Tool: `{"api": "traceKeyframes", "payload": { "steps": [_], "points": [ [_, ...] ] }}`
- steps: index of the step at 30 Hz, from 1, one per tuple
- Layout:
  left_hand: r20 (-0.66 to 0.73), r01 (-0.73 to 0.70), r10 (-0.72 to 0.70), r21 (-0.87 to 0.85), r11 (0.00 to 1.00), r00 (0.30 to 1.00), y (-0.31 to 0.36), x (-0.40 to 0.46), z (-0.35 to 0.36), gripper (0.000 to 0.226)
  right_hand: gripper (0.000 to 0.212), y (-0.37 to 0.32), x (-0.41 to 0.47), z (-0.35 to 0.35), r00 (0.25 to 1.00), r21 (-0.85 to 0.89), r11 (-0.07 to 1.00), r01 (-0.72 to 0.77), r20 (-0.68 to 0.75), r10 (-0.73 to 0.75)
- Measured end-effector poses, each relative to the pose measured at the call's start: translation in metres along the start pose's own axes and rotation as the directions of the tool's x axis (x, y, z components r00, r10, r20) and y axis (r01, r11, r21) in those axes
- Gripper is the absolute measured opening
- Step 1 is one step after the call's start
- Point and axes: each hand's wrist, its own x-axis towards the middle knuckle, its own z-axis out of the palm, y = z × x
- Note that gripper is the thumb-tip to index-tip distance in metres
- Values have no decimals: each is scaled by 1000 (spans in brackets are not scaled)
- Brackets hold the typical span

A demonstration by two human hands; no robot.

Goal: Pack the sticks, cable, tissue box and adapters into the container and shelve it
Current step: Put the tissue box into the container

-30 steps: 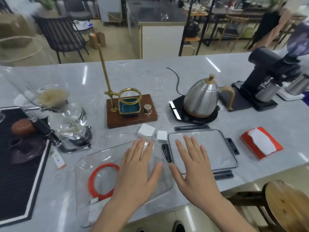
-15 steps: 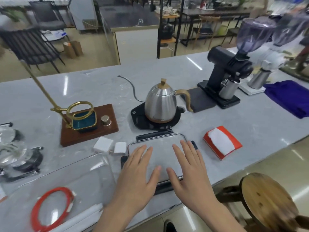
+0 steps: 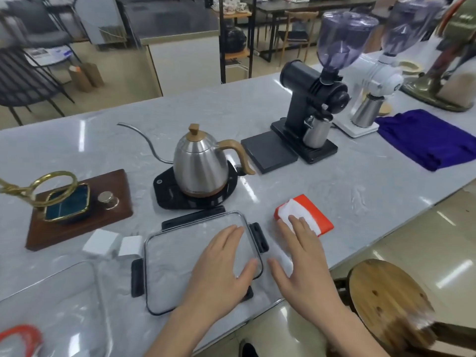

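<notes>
Red tissue box under right hand fingertips.

The red tissue box lies flat near the counter edge, white tissue showing on top. Two white adapters sit side by side, touching. The clear container stands at lower left, the red coiled cable inside it.

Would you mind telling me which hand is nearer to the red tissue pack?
The right hand: its fingertips reach the near edge of the tissue pack. The left hand lies flat over the clear lid, further to the left.
</notes>
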Motion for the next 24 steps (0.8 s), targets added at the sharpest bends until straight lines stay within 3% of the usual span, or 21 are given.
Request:
{"api": "traceKeyframes", "payload": {
  "steps": [11, 17, 24],
  "points": [
    [98, -42, 45, -32, 999, 994, 31, 56, 53, 87, 77, 72, 25, -28, 986, 30, 985, -168, 22, 167],
    [201, -2, 3, -2, 1000, 980, 41, 79, 71, 115, 91, 99, 37, -30, 966, 27, 970, -241, 99, 237],
    [218, 12, -13, 5, 1000, 976, 47, 91, 86, 130, 77, 121, 42, -30, 961, 121, 960, -253, 142, 236]
  ]
}}
